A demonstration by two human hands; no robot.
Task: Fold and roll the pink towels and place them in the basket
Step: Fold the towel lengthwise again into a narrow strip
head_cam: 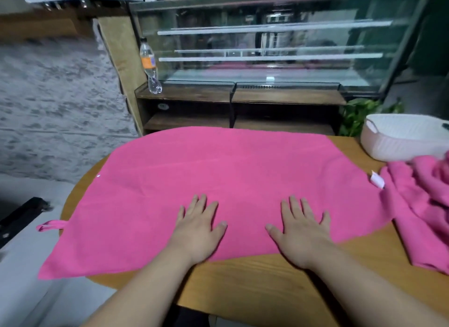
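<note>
A pink towel [206, 171] lies spread flat across the wooden table [255, 283], its left end hanging over the table's edge with a small loop at the corner. My left hand [198, 229] and my right hand [301, 232] rest palm down on the towel's near edge, fingers straight and spread. A second pink towel [422, 205] lies crumpled at the right, with a white label beside it. The white basket [398, 141] stands at the table's far right corner, just behind the crumpled towel.
A glass display case [267, 47] on a dark wooden shelf stands behind the table. A plastic bottle [150, 66] stands on its left end. Green leaves [357, 115] show beside the basket. A grey stone wall is at the left.
</note>
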